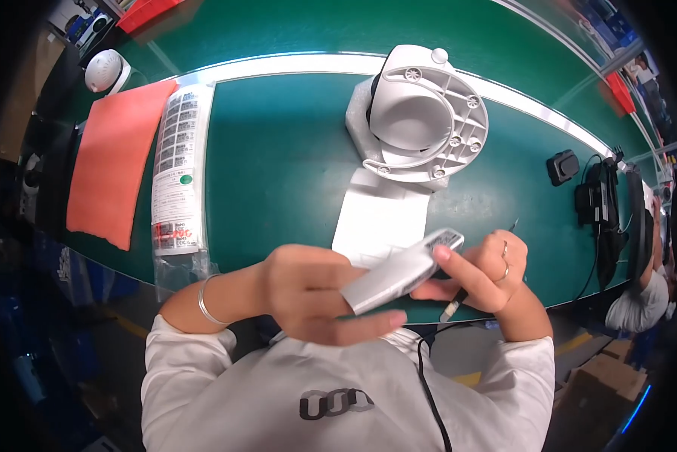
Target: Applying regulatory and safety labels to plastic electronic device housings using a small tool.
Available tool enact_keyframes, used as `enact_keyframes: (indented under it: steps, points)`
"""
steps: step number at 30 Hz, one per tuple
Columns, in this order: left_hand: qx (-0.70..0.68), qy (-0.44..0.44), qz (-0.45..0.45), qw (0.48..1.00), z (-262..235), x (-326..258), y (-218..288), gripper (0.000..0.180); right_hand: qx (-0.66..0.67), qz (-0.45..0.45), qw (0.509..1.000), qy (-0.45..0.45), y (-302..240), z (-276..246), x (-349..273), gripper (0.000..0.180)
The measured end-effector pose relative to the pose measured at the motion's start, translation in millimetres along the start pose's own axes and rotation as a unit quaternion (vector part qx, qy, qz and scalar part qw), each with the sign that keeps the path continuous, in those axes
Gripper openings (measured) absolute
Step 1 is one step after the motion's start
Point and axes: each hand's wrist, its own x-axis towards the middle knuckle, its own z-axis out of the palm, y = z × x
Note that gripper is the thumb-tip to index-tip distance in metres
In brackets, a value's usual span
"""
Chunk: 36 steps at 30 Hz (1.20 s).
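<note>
While its right end is pinched between the fingers of the right hand point(489, 271), a white labelled casing point(402, 273) is held tilted above the near edge of the green workbench point(278, 143). Its left end is met by the left hand point(297, 294), blurred and half-open; whether it is gripped there cannot be told. Beneath the right hand, a pale cable connector point(450, 308) is seen. Beyond, a white sheet point(380, 211) is laid toward the grey-white plastic housing point(470, 124) at the far edge. Along the left edge, a label sheet point(180, 166) is set beside an orange sheet point(116, 158).
</note>
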Motion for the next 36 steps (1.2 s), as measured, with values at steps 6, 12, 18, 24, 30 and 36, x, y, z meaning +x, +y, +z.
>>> enact_keyframes:
  steps: [6,12,18,24,30,36]
  points:
    - [-0.045,0.016,0.019,0.999,-2,6,4,0.035,0.058,-0.039,0.994,0.087,-6,-2,-7,0.034]
    - [-0.107,0.021,-0.062,0.992,-8,6,-9,0.033,0.200,0.171,0.965,-0.022,4,-12,-3,0.026]
    - [-0.202,0.095,-0.325,0.919,5,-2,-9,0.083,0.274,0.183,0.944,-0.004,6,1,-3,0.014]
    - [-0.196,-0.021,-0.428,0.882,7,0,-14,0.025,0.319,0.196,0.927,-0.003,2,8,-4,0.012]
    - [-0.307,0.001,-0.441,0.844,8,-1,-14,0.014,0.316,0.246,0.913,-0.076,-1,13,-10,0.009]
    - [-0.401,0.024,-0.557,0.727,11,5,-9,0.015,0.315,0.247,0.915,-0.052,-1,14,-11,0.009]
